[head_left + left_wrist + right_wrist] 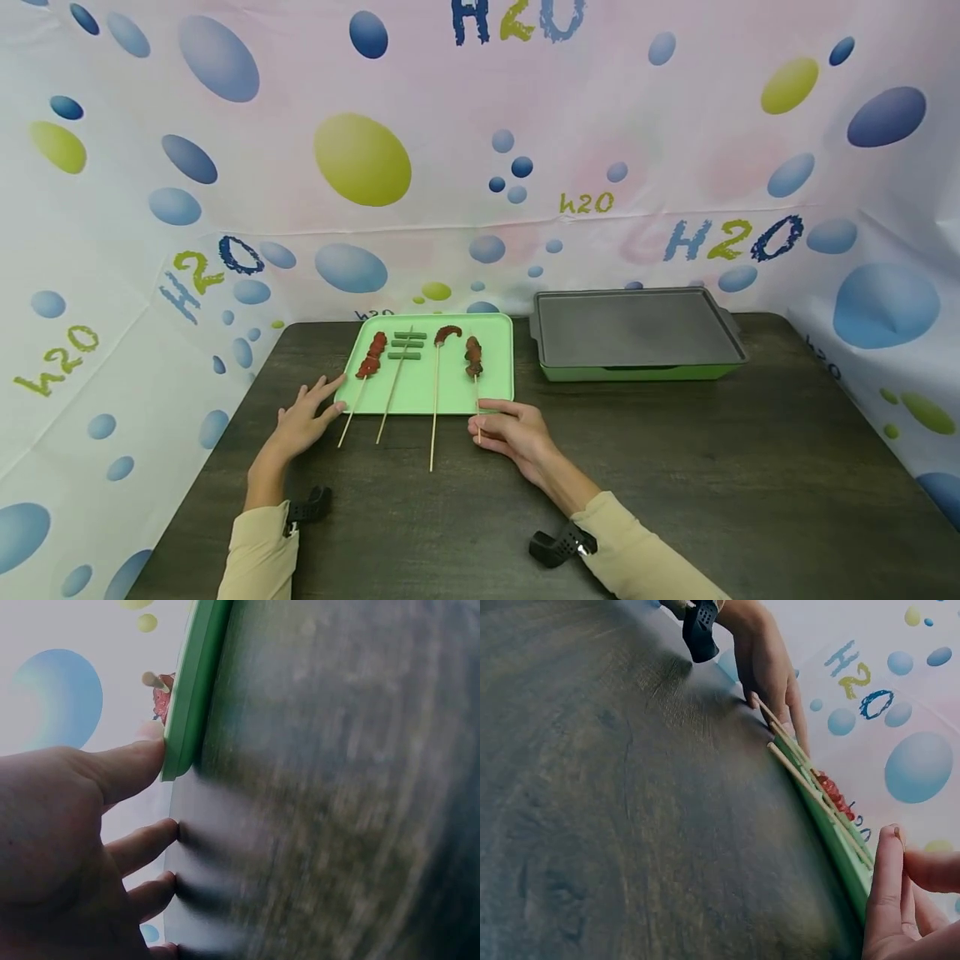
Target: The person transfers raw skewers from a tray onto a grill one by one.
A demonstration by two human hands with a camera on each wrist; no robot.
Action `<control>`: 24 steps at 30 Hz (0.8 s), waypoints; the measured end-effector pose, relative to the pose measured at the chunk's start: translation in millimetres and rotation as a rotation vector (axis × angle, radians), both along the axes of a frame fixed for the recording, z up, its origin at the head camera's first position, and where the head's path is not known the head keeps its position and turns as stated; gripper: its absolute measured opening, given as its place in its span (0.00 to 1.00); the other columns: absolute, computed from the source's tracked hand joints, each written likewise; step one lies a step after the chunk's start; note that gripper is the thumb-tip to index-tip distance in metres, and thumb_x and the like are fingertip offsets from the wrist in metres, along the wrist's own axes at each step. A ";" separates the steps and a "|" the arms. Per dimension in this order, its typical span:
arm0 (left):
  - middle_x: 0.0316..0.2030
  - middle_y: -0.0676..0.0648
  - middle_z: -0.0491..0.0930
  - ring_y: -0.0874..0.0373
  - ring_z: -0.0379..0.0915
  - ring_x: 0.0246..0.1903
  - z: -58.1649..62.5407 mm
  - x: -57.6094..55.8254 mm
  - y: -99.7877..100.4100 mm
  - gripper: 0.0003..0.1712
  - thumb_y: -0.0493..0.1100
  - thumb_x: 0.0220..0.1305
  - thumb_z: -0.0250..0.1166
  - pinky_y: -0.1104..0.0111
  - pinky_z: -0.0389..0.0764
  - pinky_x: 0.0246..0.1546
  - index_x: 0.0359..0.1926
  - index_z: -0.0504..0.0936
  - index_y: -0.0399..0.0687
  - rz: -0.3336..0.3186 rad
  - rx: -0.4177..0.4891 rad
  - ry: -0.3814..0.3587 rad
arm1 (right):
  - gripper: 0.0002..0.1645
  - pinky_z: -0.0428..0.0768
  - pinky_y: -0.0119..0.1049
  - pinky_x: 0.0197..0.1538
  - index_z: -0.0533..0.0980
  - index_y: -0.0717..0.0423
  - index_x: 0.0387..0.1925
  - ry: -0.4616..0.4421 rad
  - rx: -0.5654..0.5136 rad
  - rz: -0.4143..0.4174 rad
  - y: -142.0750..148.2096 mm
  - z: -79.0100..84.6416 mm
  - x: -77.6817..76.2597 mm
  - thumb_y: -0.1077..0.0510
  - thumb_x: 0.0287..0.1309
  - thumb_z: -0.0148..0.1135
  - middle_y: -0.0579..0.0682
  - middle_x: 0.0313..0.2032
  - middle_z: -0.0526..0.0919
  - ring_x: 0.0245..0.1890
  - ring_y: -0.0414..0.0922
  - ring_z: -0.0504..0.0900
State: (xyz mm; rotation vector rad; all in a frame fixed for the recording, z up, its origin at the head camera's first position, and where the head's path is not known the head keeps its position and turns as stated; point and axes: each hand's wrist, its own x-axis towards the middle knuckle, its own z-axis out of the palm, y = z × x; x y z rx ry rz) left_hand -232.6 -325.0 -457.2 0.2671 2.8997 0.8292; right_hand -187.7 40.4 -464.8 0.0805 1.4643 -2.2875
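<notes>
The right hand pinched the brown skewer, whose loaded end lay just beyond its grip; the left hand, fingers spread apart, touched the green tray to its right.

- L sleeve: long, plain, lt. beige fabric w/ creases nr. wrist.
- R sleeve: matching col. & length; cuff ends at wrist.
- L wrist unit: blk., compact, curved housing at inner cuff edge; sm. dot pattern on face, per R wrist view.
- R wrist unit: blk., curved housing at inner cuff edge; sm. bright spot nr. cuff.
- L grip, R grip: bare.
</notes>
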 end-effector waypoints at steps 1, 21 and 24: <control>0.68 0.30 0.44 0.25 0.29 0.63 -0.4 0.4 -0.1 0.34 0.54 0.68 0.50 0.26 0.32 0.46 0.70 0.54 0.51 0.000 0.001 -0.003 | 0.30 0.78 0.39 0.46 0.66 0.63 0.60 0.007 0.007 0.001 1.0 0.9 1.5 0.65 0.55 0.61 0.65 0.46 0.78 0.41 0.48 0.82; 0.68 0.31 0.44 0.26 0.28 0.64 0.4 -1.1 -0.1 0.33 0.53 0.68 0.50 0.27 0.31 0.47 0.70 0.54 0.52 0.014 -0.003 -0.007 | 0.27 0.78 0.45 0.46 0.71 0.57 0.56 0.100 0.029 -0.011 39.8 38.8 24.7 0.64 0.52 0.63 0.63 0.44 0.80 0.43 0.53 0.81; 0.68 0.31 0.44 0.26 0.28 0.64 -0.1 -2.4 0.5 0.32 0.53 0.68 0.50 0.27 0.31 0.48 0.70 0.54 0.52 0.012 -0.005 -0.009 | 0.28 0.78 0.44 0.46 0.70 0.58 0.57 0.110 0.023 -0.013 47.3 43.0 23.1 0.63 0.53 0.63 0.62 0.44 0.81 0.43 0.52 0.81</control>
